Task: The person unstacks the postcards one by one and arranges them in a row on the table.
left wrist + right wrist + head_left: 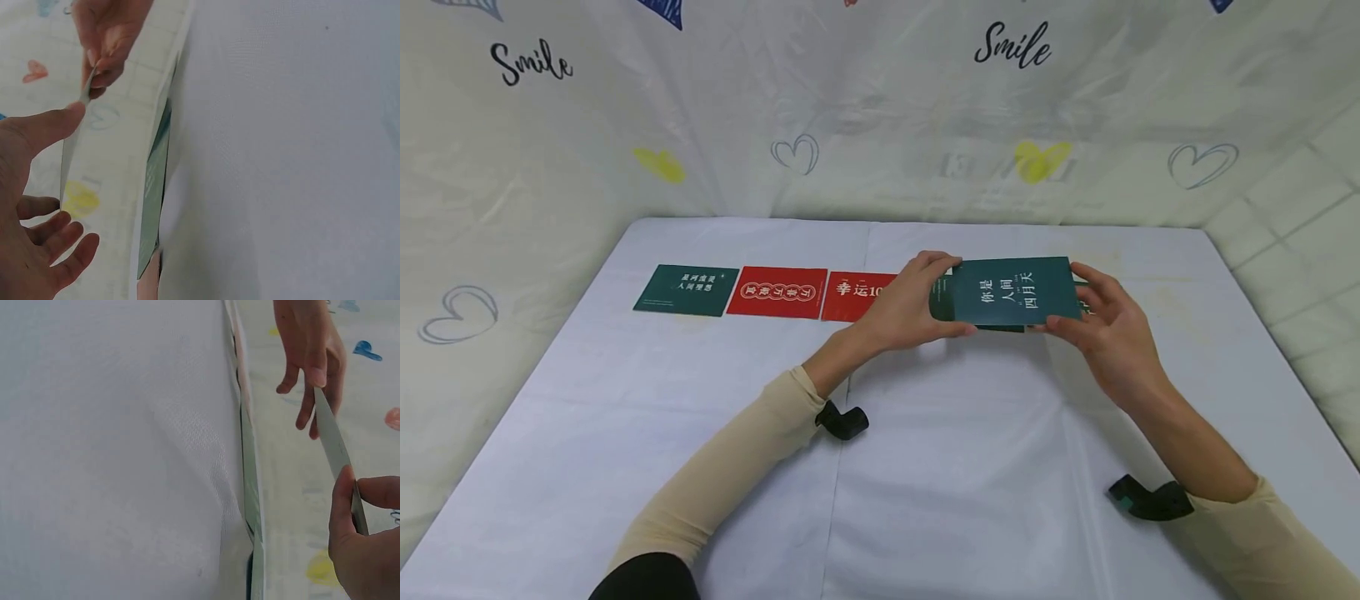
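Observation:
A dark green card (1011,292) with white characters is held up off the table between both hands. My left hand (910,304) pinches its left end, thumb at the near side and fingers at the far side. At the right end my right hand (1108,333) pinches it between thumb and fingers. Both wrist views show the card (70,153) nearly edge-on, a thin pale strip. Beneath it, green cards (942,300) on the table are mostly hidden. To the left lie a red card (853,296), partly covered by my left hand, and another red card (777,292).
A green card (687,289) ends the row on the left. The row lies across the back of a white-covered table (955,483). Behind it hangs a pale sheet (880,100) printed with hearts and words. Black devices (1150,498) sit at both wrists.

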The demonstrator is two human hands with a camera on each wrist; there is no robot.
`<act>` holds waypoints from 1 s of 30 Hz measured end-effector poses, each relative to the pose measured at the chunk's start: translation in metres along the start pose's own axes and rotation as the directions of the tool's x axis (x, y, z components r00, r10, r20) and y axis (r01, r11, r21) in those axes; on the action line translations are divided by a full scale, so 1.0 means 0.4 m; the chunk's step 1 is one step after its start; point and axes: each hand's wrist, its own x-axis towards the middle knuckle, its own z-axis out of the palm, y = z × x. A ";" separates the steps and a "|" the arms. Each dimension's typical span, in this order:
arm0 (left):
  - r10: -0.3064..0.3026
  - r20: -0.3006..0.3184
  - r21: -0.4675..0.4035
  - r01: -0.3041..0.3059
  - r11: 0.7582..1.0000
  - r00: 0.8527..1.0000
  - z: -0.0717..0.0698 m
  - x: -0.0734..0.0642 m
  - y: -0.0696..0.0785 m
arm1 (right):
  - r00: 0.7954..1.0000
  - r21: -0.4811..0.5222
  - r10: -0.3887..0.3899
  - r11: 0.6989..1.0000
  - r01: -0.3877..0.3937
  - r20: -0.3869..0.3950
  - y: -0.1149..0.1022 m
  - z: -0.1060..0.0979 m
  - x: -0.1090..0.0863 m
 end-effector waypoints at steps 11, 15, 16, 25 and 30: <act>0.055 0.016 0.003 -0.055 0.998 0.998 0.015 0.027 0.006 | 1.000 0.139 -0.018 0.990 0.021 -0.018 0.006 -0.033 0.000; 0.106 0.026 0.011 -0.106 0.994 0.994 0.018 0.037 0.005 | 0.999 0.141 -0.014 0.990 0.019 -0.038 0.006 -0.044 -0.001; 0.117 0.029 0.013 -0.117 0.993 0.993 0.019 0.039 0.005 | 0.999 0.153 -0.013 0.988 0.020 -0.043 0.007 -0.047 -0.001; 0.164 0.044 0.014 -0.165 0.986 0.985 0.027 0.060 0.012 | 0.996 0.152 -0.012 0.988 0.026 -0.093 0.010 -0.072 -0.005; 0.165 0.038 0.002 -0.165 0.986 0.986 0.037 0.074 0.020 | 0.995 0.201 -0.010 0.979 0.031 -0.104 0.014 -0.086 -0.008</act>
